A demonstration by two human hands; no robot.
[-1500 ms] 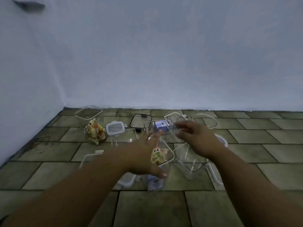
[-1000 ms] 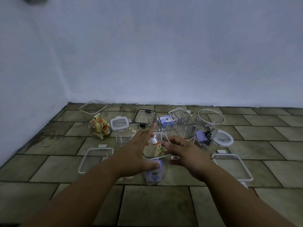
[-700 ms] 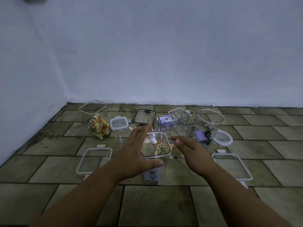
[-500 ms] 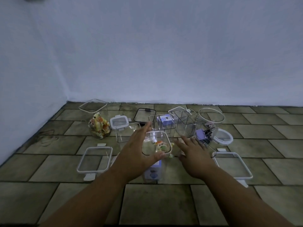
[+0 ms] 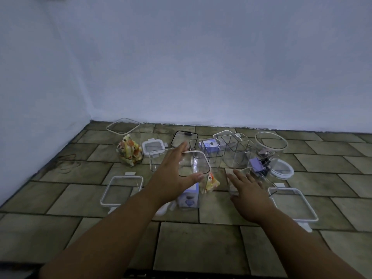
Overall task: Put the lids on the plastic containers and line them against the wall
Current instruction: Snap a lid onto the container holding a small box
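Left grip [image 5: 173, 175] around clear container [image 5: 202, 160] rim

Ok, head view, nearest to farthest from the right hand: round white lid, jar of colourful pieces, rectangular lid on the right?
1. The rectangular lid, just right of the right hand.
2. The round white lid, farther back on the right.
3. The jar of colourful pieces, far left.

Prob. a plain room in a home. Under & around the grip of the left hand [image 5: 173, 176] on 1 clear tub [image 5: 194, 164]: tiled floor [image 5: 197, 244], brownish slabs w/ dark grout, scuffed. Beyond the grip is a pale-blue painted back wall [image 5: 201, 67], and well left of it a side wall [image 5: 30, 97]. The 2 meet in a corner. Household plastic containers [image 5: 235, 152] & lids [image 5: 120, 190] sit straight on the floor near the grip.
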